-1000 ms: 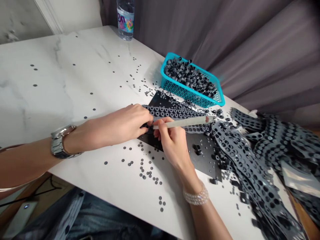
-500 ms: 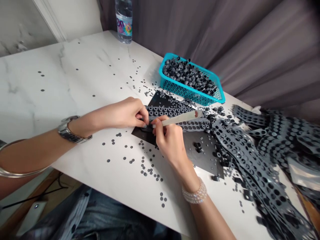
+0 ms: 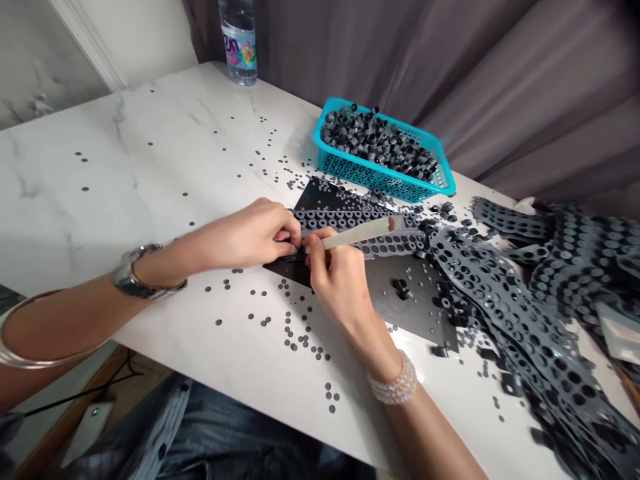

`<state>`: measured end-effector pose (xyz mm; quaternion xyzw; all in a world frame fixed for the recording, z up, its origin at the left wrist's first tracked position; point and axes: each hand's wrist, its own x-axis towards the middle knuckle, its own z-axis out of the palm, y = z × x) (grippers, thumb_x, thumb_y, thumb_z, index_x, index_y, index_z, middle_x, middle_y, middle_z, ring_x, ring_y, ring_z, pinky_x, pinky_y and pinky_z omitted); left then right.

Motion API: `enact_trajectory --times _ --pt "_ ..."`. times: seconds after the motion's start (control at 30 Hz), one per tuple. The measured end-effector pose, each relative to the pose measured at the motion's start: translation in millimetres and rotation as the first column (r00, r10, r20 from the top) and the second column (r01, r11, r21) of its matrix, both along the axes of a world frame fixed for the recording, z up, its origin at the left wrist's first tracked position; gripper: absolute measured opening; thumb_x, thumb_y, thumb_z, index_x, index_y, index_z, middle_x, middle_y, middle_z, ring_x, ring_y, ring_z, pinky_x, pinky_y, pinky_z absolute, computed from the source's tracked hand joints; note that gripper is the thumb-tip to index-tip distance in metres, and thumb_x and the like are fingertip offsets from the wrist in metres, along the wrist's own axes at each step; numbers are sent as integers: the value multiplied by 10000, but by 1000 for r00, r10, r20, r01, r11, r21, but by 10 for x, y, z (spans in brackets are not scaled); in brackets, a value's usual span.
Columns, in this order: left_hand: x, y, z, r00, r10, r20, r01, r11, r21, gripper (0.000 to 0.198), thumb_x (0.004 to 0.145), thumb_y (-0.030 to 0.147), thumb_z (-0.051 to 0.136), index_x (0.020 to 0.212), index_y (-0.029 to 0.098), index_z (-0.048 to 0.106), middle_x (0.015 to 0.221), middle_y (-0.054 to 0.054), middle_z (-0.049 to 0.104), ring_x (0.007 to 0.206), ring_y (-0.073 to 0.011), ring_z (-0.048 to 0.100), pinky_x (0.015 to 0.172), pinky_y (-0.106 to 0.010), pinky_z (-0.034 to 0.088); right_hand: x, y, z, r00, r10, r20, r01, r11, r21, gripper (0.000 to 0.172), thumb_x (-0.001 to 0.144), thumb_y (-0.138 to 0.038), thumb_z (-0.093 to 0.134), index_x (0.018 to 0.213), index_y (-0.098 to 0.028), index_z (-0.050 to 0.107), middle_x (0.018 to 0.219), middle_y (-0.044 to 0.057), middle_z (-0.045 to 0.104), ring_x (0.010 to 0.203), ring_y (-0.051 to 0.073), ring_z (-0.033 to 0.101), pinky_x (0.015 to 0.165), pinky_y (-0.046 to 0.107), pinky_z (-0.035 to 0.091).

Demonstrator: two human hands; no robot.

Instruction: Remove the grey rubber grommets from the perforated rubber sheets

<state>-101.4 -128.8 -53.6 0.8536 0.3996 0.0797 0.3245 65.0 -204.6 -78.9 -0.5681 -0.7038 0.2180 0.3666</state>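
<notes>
Over the left end of a dark rubber strip with rows of round holes (image 3: 340, 219), my left hand (image 3: 263, 230) is closed, thumb and fingers pinching its edge. My right hand (image 3: 340, 277) grips a pale, flat stick-like tool (image 3: 363, 232) like a pen. The tool's working tip is hidden between the two hands, whose fingertips almost meet. Beneath them lies a black sheet (image 3: 415, 310), strewn with small dark discs and a few short black rubber caps (image 3: 401, 288).
Behind the sheet stands a turquoise basket (image 3: 370, 175) heaped with black rubber caps. More punched strips (image 3: 520, 320) pile up at the right. Loose discs (image 3: 293, 345) dot the white marbled table (image 3: 165, 153). A water bottle (image 3: 240, 57) stands at the back edge.
The view has shifted slightly. Both hands stay at the strip's left end, and the tool's handle has tilted a little. Both grips look the same.
</notes>
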Motion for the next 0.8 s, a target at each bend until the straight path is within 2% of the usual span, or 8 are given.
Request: enact_trajectory --times 0.1,0.17,0.23,0.3,0.47,0.67,0.73,0.8 --pt "-69 100 71 990 77 118 -44 964 -261 126 709 307 654 764 215 719 639 21 545 593 -107 467 580 -253 329 -19 1 -2 1000 -26 15 26 1000 2 263 954 -225 364 739 -199 513 720 35 637 555 118 556 585 269 374" --pt "-120 172 108 959 177 223 -70 906 -418 158 683 324 692 788 208 714 720 6 589 671 -118 521 639 -256 384 -26 3 0 999 -41 2 41 999 -5 261 949 -225 364 744 -196 523 701 31 629 554 119 556 587 269 373" --pt "-159 234 123 908 300 292 -117 851 -511 197 676 323 713 831 203 704 780 -10 607 705 -123 543 672 -274 416 -25 6 2 999 -44 -31 43 999 -24 266 950 -230 364 756 -190 542 713 29 634 558 114 555 595 266 378" --pt "-173 274 115 872 369 321 -150 826 -543 197 701 317 712 857 199 690 749 -11 576 655 -107 518 634 -280 416 -14 7 1 995 -47 -83 41 997 -66 277 956 -255 374 767 -186 564 701 18 629 571 113 561 608 261 390" --pt "-100 247 71 859 351 373 -65 797 -601 134 771 314 698 776 187 657 631 13 458 548 -81 406 524 -275 358 44 -6 -25 940 -81 -332 43 992 -119 320 965 -363 411 785 -182 603 701 0 600 596 111 570 607 249 431" --pt "-38 167 77 833 433 345 -52 681 -730 162 731 262 749 838 158 687 690 5 526 543 -57 399 506 -241 346 116 -12 21 830 -186 -526 171 982 -77 294 955 -400 452 832 -186 611 667 -6 595 580 117 572 564 245 449" --pt "19 123 66 842 421 337 -68 702 -709 237 737 272 749 942 161 709 746 -10 591 567 -60 441 543 -241 376 146 -12 87 794 -237 -560 280 960 -9 269 956 -394 457 849 -194 603 662 -7 594 577 120 570 556 249 452" --pt "127 58 43 857 365 365 -61 774 -631 345 747 294 747 1069 176 705 813 -25 644 645 -83 520 625 -255 424 179 -13 155 753 -287 -592 404 912 72 248 955 -389 463 856 -202 593 671 -6 591 569 120 560 552 254 455"
